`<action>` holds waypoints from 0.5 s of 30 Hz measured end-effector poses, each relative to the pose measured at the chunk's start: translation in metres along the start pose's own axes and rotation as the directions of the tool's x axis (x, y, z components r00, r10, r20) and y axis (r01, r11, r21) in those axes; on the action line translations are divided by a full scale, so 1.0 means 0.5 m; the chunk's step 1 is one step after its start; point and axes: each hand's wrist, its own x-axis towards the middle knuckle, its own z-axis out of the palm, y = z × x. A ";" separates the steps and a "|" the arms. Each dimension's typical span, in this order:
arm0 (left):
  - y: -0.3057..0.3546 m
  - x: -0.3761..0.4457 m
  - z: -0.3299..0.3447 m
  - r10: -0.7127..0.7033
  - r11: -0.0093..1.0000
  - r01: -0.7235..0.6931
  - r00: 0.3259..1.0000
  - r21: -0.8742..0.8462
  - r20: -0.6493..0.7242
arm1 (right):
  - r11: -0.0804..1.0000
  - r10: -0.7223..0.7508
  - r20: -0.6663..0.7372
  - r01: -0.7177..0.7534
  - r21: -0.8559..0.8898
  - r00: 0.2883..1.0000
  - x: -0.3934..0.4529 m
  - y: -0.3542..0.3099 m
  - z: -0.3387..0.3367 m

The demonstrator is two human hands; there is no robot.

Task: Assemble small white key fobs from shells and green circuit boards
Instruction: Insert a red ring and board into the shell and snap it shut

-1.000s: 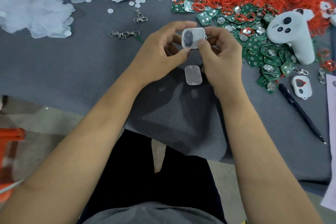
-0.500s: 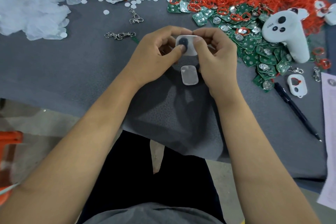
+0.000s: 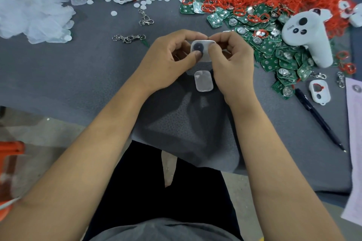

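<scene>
While second shell (image 3: 203, 83) waits on surface (image 3: 78, 76), both hands, left (image 3: 168, 60) and right (image 3: 231, 60), fingers clamped, pinch white shell (image 3: 203, 49) above it; circuit boards (image 3: 274, 51) heaped right, fob unfinished.

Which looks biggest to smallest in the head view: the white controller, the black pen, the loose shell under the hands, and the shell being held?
1. White controller: bulkiest.
2. Black pen: comparable in length, far thinner.
3. Loose shell and held shell: they look alike; fingers cover part of the held one, so I won't rank them.
</scene>
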 end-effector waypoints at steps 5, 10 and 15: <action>0.003 -0.003 -0.001 -0.009 1.000 0.009 1.000 -0.026 -0.002 | 1.000 -0.003 -0.002 0.003 -0.005 1.000 -0.003 0.001 0.001; 0.005 -0.003 0.001 -0.062 0.996 0.059 0.997 -0.061 -0.055 | 1.000 -0.030 0.046 0.030 0.001 0.998 -0.004 -0.002 0.003; 0.003 -0.002 0.002 -0.075 0.989 0.067 0.995 -0.135 -0.060 | 0.998 -0.050 0.069 0.053 -0.034 0.996 -0.004 0.003 0.004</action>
